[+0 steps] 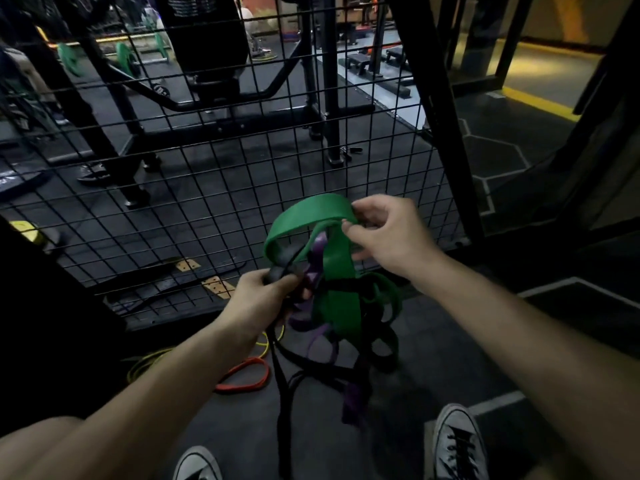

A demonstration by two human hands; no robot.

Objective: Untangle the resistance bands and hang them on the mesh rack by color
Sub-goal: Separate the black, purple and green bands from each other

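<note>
black band (282, 393) btm end cut off by frame | shoes (457, 445) cropped | bg gym gear blurred

green band (337, 271), purple band (317, 268), black band (282, 393), orange band (249, 375), yellow band (149, 362), black mesh rack (207, 188), grey sneakers (457, 445)

Gym; green weight plates (124, 58)

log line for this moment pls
left hand grips black band | right hand pinches green band | tangle unresolved | mesh rack bare
</note>
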